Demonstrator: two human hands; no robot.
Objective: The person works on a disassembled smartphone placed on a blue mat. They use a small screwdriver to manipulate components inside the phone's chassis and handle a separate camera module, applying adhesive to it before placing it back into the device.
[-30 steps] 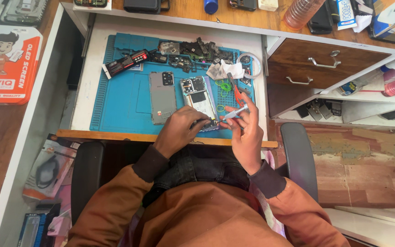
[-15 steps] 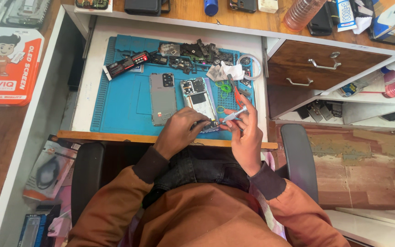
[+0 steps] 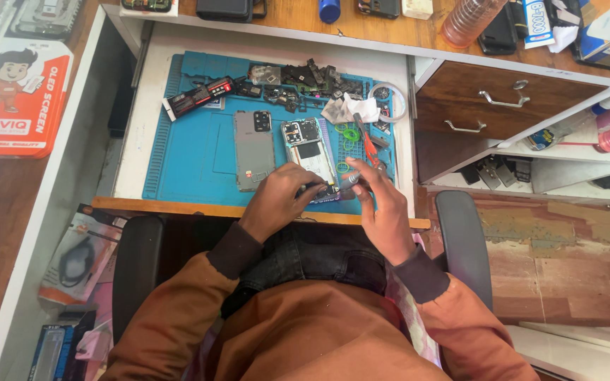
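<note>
An opened smartphone (image 3: 306, 144) lies with its insides up on a blue work mat (image 3: 178, 162). Its grey back cover (image 3: 253, 148) lies just to the left of it. My left hand (image 3: 277, 201) grips the phone's lower end, fingers curled over it. My right hand (image 3: 383, 204) pinches a slim grey tool (image 3: 345, 182) whose tip points left at that same lower end. Both hands meet near the mat's front edge, and the phone's bottom part is hidden under them.
Small phone parts (image 3: 298, 79), a white tissue (image 3: 351, 107), a tape roll (image 3: 388, 99) and red-handled pliers (image 3: 370, 148) lie on the mat. Wooden drawers (image 3: 488, 106) stand to the right, an orange bottle (image 3: 471, 17) on the shelf above, a red box (image 3: 12, 92) at the left.
My right hand has shifted slightly left and down, bringing the tool tip closer to the phone's lower end. My left hand stays on the phone.
</note>
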